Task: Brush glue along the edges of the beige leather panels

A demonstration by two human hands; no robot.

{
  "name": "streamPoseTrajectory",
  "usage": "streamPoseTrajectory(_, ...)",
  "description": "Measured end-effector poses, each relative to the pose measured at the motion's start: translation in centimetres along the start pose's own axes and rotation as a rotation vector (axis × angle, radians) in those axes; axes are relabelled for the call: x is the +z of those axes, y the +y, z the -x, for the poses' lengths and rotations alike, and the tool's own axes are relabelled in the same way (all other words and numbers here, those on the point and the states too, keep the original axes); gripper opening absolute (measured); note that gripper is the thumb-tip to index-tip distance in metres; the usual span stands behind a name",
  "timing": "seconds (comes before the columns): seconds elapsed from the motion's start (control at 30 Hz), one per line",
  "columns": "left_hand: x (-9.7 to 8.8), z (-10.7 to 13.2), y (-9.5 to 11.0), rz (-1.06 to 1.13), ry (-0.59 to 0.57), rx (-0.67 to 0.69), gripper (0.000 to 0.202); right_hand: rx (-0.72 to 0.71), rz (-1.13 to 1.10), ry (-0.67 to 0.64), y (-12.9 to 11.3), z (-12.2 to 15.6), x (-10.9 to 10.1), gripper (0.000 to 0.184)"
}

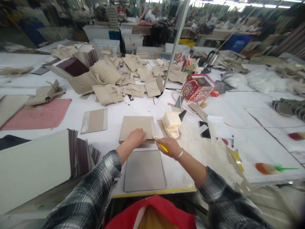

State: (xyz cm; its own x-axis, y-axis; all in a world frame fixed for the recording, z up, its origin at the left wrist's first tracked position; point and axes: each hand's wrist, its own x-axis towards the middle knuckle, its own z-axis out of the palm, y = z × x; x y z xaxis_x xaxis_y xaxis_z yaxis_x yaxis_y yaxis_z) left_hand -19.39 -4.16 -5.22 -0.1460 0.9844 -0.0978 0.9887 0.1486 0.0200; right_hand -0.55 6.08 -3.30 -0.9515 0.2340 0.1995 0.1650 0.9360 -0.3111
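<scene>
My right hand point(169, 147) is closed around the yellow handle of a brush point(163, 146). The pale brush tip touches or hovers just over the right edge of a stack of beige panels point(133, 124); I cannot tell which. On that stack rests my left hand point(137, 136), its fingers partly curled and pressing near the front edge; whether it pinches a panel is hidden. Nearer my body lies a grey board point(145, 171). Just right of the stack stands a cream-coated glue container point(172, 122) on a scrap of board.
Stacked boards point(35, 165) fill the left front. Beige pouches point(109, 92) are heaped at the back, beside a thin metal pole point(175, 47). To the right are a red patterned box point(199, 87), a phone point(205, 129) and an orange bottle with a green nozzle point(265, 168).
</scene>
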Motion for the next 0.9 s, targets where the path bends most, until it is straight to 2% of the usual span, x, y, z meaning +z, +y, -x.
streamPoseTrajectory(0.1, 0.4, 1.0, 0.6, -0.004, 0.08, 0.005, 0.018, 0.136, -0.187, 0.172, -1.6, 4.6, -1.9, 0.023)
streamPoseTrajectory(0.2, -0.4, 3.2, 1.1, 0.071, 0.331, -0.099, 0.017, 0.383, -0.468, 0.367, -2.3, 6.5, -2.6, 0.03)
streamPoseTrajectory(0.27, -1.4, 5.2, 1.6, 0.241, 0.583, -0.254, 0.013, 0.514, -0.601, 0.43, -2.6, 6.4, -1.7, 0.033)
streamPoseTrajectory(0.33, -2.3, 7.5, 2.6, 0.519, 0.792, -0.445, 0.011, 0.596, -0.629, 0.408, -2.8, 5.7, 0.1, 0.031)
streamPoseTrajectory(0.4, -2.5, 9.5, 4.0, 0.855, 0.879, -0.581, 0.018, 0.639, -0.572, 0.341, -3.3, 4.9, 2.1, 0.028)
streamPoseTrajectory(0.47, -1.7, 11.0, 5.8, 1.189, 0.852, -0.63, 0.026, 0.664, -0.495, 0.303, -3.7, 4.6, 3.7, 0.027)
streamPoseTrajectory(0.53, -0.2, 11.9, 7.6, 1.467, 0.796, -0.64, 0.035, 0.682, -0.459, 0.324, -4.1, 5.0, 4.7, 0.026)
streamPoseTrajectory(0.63, 2.5, 13.1, 9.4, 1.714, 0.755, -0.706, 0.047, 0.687, -0.462, 0.371, -4.0, 6.7, 5.3, 0.025)
streamPoseTrajectory(0.7, 4.5, 14.2, 9.6, 1.801, 0.718, -0.764, 0.05, 0.674, -0.459, 0.345, -3.7, 8.4, 5.9, 0.025)
streamPoseTrajectory(0.8, 7.8, 16.8, 8.7, 1.723, 0.636, -0.89, 0.041, 0.661, -0.418, 0.219, -3.1, 11.3, 7.4, 0.024)
streamPoseTrajectory(0.9, 11.3, 19.4, 7.4, 1.392, 0.471, -0.97, 0.033, 0.65, -0.373, 0.076, -2.8, 14.0, 9.8, 0.026)
